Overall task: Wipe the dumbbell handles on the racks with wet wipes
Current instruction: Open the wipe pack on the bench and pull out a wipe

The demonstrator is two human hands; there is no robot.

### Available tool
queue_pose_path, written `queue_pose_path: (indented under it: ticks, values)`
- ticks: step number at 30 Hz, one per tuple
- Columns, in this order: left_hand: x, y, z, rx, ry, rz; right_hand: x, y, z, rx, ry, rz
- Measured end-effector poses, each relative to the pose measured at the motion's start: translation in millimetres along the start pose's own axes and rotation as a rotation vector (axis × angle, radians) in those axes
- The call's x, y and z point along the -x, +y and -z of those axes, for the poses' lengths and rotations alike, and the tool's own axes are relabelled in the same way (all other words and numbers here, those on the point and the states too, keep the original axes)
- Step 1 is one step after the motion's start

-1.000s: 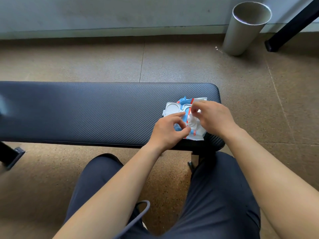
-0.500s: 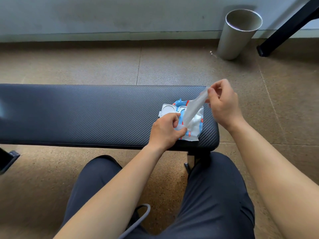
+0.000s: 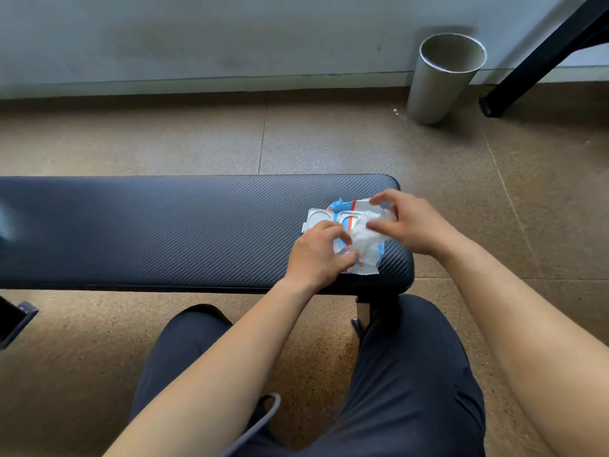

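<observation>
wipe pack (image 3: 369, 264) on bench (image 3: 164, 232) end, likely bin (image 3: 441, 84) behind.

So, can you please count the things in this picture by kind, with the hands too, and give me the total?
Hands: 2 (left hand, right hand)
wet wipe pack: 1
wet wipe: 1
padded bench: 1
metal bin: 1
Total: 6

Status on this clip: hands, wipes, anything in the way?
Left hand grips wipe pack on bench. Right hand pinches wet wipe at the opening. Lid open. No dumbbells in view.
</observation>
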State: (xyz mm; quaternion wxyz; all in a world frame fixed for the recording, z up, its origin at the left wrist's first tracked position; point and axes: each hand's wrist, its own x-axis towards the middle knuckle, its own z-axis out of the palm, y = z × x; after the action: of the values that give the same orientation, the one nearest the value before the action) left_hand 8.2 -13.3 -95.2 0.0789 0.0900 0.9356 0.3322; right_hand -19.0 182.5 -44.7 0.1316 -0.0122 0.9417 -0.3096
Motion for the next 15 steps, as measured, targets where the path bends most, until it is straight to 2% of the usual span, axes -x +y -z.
queue_pose_path:
  ticks: [3, 6, 8, 12, 15]
  values:
    - [-1.2, -2.9, 0.5, 0.009, -0.012, 0.012, 1.6, -3.1, -4.1, 0.305, -0.153, -0.016]
    - [-2.7, -3.0, 1.0, -0.006, -0.016, 0.010, 0.5, -7.4, -6.8, 0.456, -0.098, -0.013]
    - [-4.2, -4.0, 0.6, -0.001, -0.007, 0.013, -0.5, -5.2, -6.3, 0.423, -0.033, 0.031]
    - [-3.8, -4.3, -0.6, 0.012, 0.014, 0.017, 3.8, -2.0, -16.4, 0.306, -0.134, 0.041]
    - [-3.2, -4.0, 0.0, -0.004, 0.008, 0.016, 3.6, 0.2, -22.9, 0.294, -0.055, 0.071]
